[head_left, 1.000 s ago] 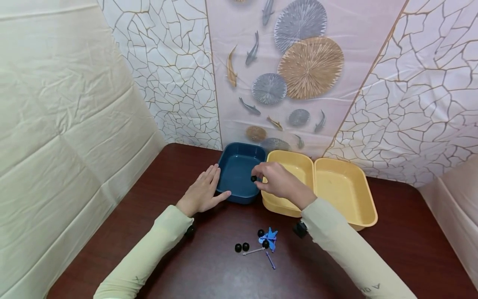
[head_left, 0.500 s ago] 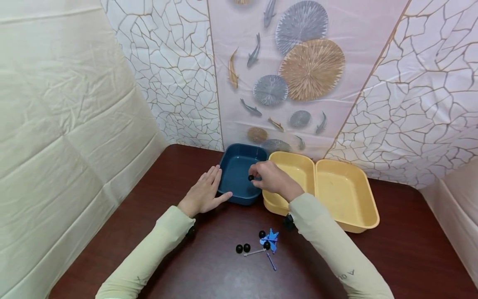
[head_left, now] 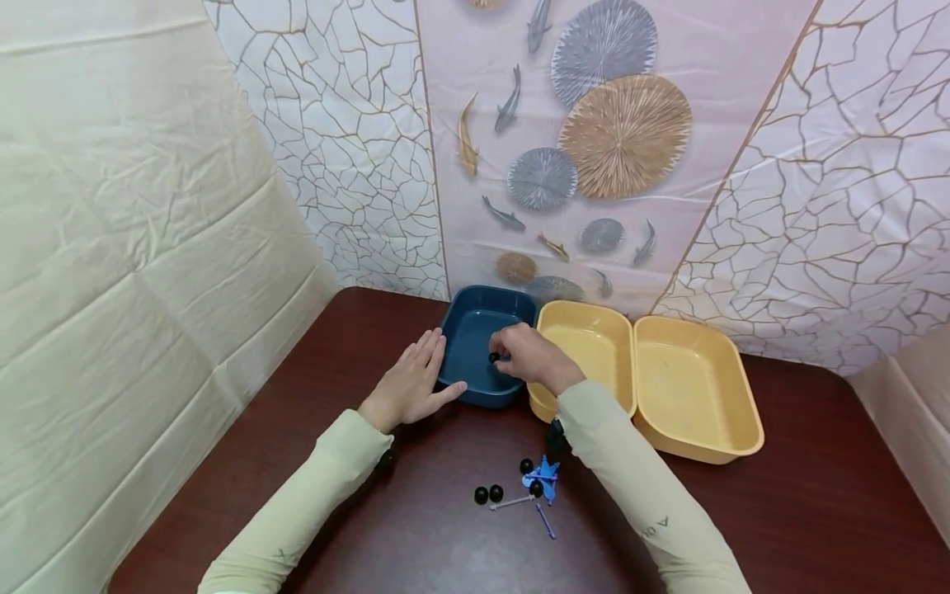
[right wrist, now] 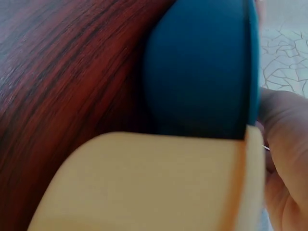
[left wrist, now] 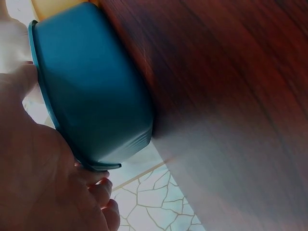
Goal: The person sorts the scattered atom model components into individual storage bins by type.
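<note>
In the head view my right hand (head_left: 530,353) pinches a small black ball (head_left: 494,357) between thumb and fingers. It is over the inside of a dark blue bin (head_left: 472,334). My left hand (head_left: 406,381) rests on the bin's left rim, fingers straight and thumb spread toward the front rim. The left wrist view shows that left hand (left wrist: 43,163) along the rim, beside the bin's outer wall (left wrist: 91,86). From the right wrist, part of the right hand (right wrist: 286,144) appears past the bin's rim, and the ball is hidden there.
Two yellow bins, a middle one (head_left: 594,346) and a right one (head_left: 690,388), stand beside the blue bin. Nearer on the dark wood table (head_left: 416,528) lie several black balls (head_left: 496,493), a blue star-shaped piece (head_left: 547,472) and thin purple (head_left: 545,521) and grey (head_left: 512,502) rods.
My right hand, with the black ball, has moved left from the edge of the middle yellow bin to over the blue bin. The left hand has stayed on the rim.
</note>
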{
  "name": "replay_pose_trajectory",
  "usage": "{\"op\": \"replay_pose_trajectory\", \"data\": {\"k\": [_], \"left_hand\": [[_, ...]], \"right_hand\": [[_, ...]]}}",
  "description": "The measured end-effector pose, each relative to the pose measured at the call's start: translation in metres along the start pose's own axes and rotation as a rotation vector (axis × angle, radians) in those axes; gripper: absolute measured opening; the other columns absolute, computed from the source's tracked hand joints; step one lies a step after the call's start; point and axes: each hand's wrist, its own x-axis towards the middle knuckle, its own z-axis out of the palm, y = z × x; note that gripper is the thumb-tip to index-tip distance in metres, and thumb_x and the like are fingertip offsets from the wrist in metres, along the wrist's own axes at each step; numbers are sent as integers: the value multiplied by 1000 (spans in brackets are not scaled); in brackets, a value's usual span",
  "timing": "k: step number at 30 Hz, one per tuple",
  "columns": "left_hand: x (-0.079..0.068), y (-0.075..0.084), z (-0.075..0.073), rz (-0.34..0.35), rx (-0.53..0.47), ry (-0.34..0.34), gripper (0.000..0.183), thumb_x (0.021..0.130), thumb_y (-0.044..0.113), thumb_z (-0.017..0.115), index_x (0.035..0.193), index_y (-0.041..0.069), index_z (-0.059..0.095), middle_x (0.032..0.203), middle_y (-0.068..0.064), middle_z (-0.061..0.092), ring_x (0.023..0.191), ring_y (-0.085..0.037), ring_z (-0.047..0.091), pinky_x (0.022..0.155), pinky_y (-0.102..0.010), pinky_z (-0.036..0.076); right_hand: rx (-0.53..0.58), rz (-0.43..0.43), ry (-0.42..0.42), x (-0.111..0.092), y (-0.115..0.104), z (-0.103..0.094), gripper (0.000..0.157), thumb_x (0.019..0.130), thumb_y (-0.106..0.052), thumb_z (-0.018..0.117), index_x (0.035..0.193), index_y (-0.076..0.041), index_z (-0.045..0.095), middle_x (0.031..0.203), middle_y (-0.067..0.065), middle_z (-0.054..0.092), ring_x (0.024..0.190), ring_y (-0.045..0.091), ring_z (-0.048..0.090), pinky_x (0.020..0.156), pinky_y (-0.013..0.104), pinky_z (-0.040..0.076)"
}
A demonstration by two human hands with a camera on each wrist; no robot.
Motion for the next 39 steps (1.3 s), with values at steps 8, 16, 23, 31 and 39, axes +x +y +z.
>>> {"op": "replay_pose_trajectory", "data": {"k": [8,16,23,31,39], "left_hand": [[0,0,0,1,16,-2,96,107,67,39,168,-2,13,178,-19,10,167,-35,11,134,-53,18],[0,-1,-3,4,21,-3,95,107,65,41,167,-3,13,178,-20,10,166,-36,12,134,-53,18],[1,0,-3,7,19,-13,96,106,66,39,167,-3,14,178,-20,10,166,-36,12,134,-53,18],[1,0,-2,9,2,-9,96,106,67,40,167,-3,14,178,-20,10,167,-35,11,135,-52,18],[0,0,-3,9,-14,-4,96,106,65,41,167,-4,15,178,-20,10,167,-35,11,135,-53,17]], "right_hand": [[-4,69,-38,10,-3,9,14,98,-12,76,110,-5,77,102,10,75,87,17,69,80,33,62],[-5,89,-65,18,-8,10,19,99,-15,75,115,-5,77,108,11,76,95,20,72,85,35,63],[-3,90,-38,13,-12,-8,31,98,-16,76,126,-2,74,121,14,77,107,24,75,92,37,64],[-29,4,-12,-13,-24,-49,27,98,-14,76,123,-3,75,121,15,77,109,26,75,92,38,64],[-29,-56,-9,-46,-31,-78,26,96,-11,77,120,1,76,117,16,78,105,29,76,91,40,64]]}}
